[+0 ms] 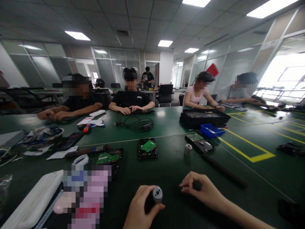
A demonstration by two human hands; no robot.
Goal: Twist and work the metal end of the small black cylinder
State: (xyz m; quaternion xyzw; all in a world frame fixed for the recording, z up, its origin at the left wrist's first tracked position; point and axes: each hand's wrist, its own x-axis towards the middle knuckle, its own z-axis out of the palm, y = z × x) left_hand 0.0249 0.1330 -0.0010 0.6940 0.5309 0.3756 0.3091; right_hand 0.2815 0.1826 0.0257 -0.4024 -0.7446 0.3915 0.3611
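Observation:
My left hand (139, 206) wraps thumb and fingers around a small cylindrical motor (157, 194), its silver end face with a few holes turned up. To the right, my right hand (202, 187) hovers above the table with thumb and fingertips pinched together; a tiny shiny bit shows at the tips, too small to name. A second silver motor (188, 150) stands upright beyond my right hand. Farther off lie a hard drive with a green circuit board (148, 146) on top and another hard drive (201, 143) near the standing motor.
On the green table (166, 171) are a dark bar (224, 171), a blue tray (211, 130), a black case (205, 117) and coiled cable (138, 123). At left lie an electric screwdriver (87, 150), a third drive (116, 162) and a white slab (35, 197). Several people sit opposite.

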